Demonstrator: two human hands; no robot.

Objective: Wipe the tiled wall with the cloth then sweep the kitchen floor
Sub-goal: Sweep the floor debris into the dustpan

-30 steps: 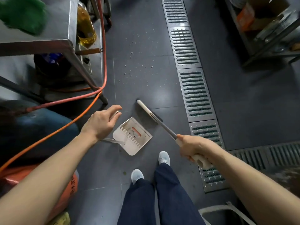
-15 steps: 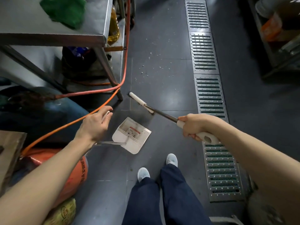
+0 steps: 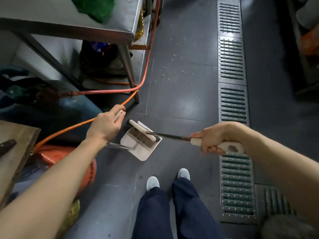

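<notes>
Right hand: the right hand [image 3: 213, 138] is curled tightly round the pale grip of the broom handle [image 3: 174, 137], knuckles up, at the right of the view.
Broom: the broom [image 3: 142, 130] runs from that hand leftward and slightly away, its metal shaft ending in a white bar that lies across the dustpan's mouth.
Left hand: the left hand [image 3: 107, 125] is raised to the left of the pan; its fingers and thumb close on the white tip of the dustpan's long handle [image 3: 119, 114].
Dustpan: the dustpan [image 3: 138, 149] is white with a comb of teeth along its inner edge; it sits low over the dark floor just ahead of the feet. Whether it touches the floor cannot be told.
Floor: the kitchen floor [image 3: 181, 100] is dark grey tile, with small white crumbs [image 3: 174, 68] scattered ahead of the pan, well apart from it.
Drain: a strip of metal drain grates [image 3: 232, 62] runs along the right side of the floor.
Feet: two white shoes [image 3: 152, 183] and dark blue trouser legs show at the bottom centre.
Cloth: a green cloth [image 3: 96, 6] lies on the steel worktop [image 3: 69, 18] at upper left.
Hose: an orange hose [image 3: 110, 91] winds under the worktop and past the left hand.
Cylinder: an orange gas cylinder [image 3: 88, 169] stands beneath the left forearm.
</notes>
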